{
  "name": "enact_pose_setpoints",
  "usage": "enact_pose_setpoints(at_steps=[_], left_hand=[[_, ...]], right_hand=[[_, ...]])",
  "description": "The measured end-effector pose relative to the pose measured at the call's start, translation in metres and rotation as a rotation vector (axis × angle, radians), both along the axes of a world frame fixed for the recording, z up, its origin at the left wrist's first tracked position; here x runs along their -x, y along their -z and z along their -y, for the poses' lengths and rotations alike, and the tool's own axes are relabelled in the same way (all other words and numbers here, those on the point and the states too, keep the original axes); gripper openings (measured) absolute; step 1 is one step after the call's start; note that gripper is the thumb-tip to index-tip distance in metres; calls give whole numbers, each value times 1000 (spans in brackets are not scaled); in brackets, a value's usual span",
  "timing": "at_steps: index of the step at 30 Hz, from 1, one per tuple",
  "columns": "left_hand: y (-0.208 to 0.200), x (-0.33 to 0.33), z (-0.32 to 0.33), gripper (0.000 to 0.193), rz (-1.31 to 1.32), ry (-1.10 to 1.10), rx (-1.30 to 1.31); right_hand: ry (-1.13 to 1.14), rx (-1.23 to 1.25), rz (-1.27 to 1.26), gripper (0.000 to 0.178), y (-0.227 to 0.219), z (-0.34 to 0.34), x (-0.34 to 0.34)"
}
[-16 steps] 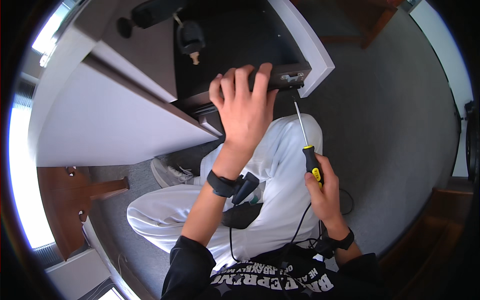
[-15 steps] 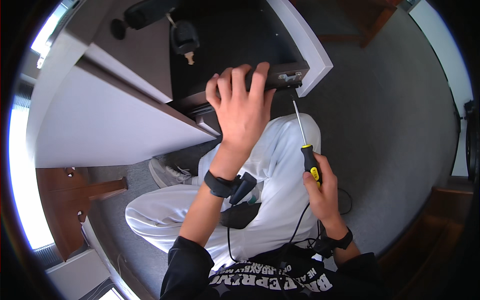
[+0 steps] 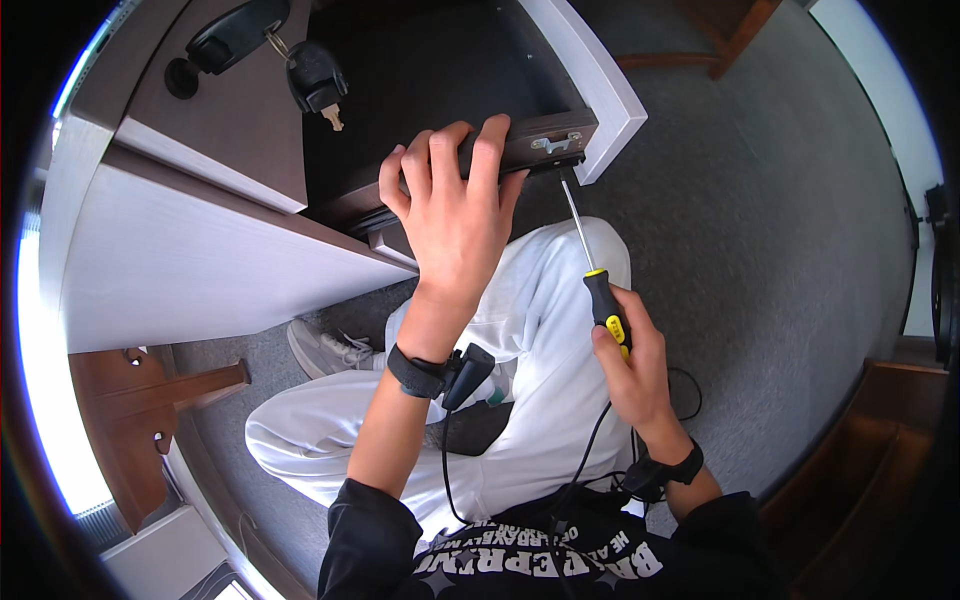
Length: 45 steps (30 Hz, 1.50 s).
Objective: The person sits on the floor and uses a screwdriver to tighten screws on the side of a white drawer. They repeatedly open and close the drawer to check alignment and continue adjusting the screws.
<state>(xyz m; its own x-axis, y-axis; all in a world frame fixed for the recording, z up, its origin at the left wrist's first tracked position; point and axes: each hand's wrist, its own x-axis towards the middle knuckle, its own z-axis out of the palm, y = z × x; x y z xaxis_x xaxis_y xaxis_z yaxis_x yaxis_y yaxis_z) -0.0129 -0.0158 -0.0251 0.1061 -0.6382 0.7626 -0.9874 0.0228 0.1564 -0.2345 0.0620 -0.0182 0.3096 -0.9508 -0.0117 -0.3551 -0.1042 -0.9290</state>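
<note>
A drawer [image 3: 535, 128] with dark sides and a pale front panel [image 3: 590, 80] stands pulled out of a grey cabinet. Over the drawer's side wall curl the fingers of my left hand [image 3: 452, 215], with the thumb against its outer face. My right hand [image 3: 630, 365] is closed round the black and yellow handle of a screwdriver [image 3: 582, 235]. The screwdriver's shaft points up to the drawer's lower edge, its tip at the black slide rail [image 3: 570, 162] beside the front panel. A small metal bracket [image 3: 556, 144] sits just above; whether the tip touches a screw, I cannot tell.
Keys with a black head [image 3: 315, 78] hang from the cabinet's lock. The cabinet's pale side [image 3: 210, 250] is at my left, near a brown wooden piece [image 3: 130, 400]. Cables run from my wrist devices across my lap, and brown wooden furniture [image 3: 850, 460] stands at the lower right.
The screwdriver's tip has come up to the slide rail from just below it. The cabinet and drawer appear shifted left in the view. My left hand keeps its hold on the drawer.
</note>
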Motion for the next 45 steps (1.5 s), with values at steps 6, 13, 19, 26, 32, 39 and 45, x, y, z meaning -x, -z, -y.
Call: enact_pose_setpoints(at_steps=[6,13,19,26,32,39,45], left_hand=[[-1,0,-1,65,2,-7,-8],[-1,1,-1,64,-3,-11,-10],[-1,0,0,64,-13,8,5],[-2,2,0,64,-23,10,-2],[-4,7,-1,58,-65,-8,-26],[-24,15,-21,49,-150,82,-80],[-28,31,-66,25,-1106,407,-619]], right_hand=[[0,18,5,39,3,3,-1],[-12,77,-8,39,7,8,1],[-78,-565,622,54,7,12,2],[-83,-797,1059,59,14,14,0],[39,-577,616,55,11,6,-10],[164,-226,189,45,-5,1,-14],[83,-277,217,55,-10,-9,-22]])
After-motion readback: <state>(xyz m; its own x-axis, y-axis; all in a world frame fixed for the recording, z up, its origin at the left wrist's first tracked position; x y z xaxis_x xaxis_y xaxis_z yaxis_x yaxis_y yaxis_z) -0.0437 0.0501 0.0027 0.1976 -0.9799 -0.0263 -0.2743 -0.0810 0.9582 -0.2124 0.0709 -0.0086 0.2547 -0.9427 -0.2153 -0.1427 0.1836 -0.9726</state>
